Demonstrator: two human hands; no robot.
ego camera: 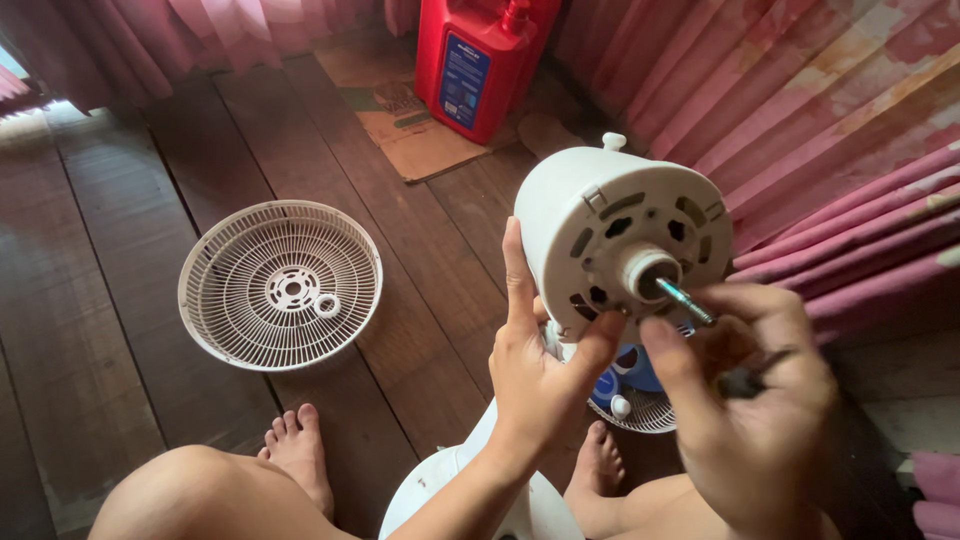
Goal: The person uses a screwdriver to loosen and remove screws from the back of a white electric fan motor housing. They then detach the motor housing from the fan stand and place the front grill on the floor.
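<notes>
White plastic fan motor housing (610,225) in left hand (540,375) grip, right hand (755,400) pinching metal shaft (685,300)

A fan grille (280,285) lies on the floor (110,300), left of the motor housing (620,235). Behind them stands a jug (480,60) on cardboard (400,120).

Fan motor housing (610,225): white plastic, round, dome-backed, w/ small knob on top. You've got it tilted so its flat front face looks up toward you. Face has dark vent slots in a ring around a raised white collar at centre. Metal shaft (684,301) sticks out of collar, thin, silver, slanting down-right. Housing sits above the fan's white base, over your lap.

Dark tool (745,380): slim, black, mostly hidden in your grip, only a short bit shows. Can't tell tip type.
</notes>
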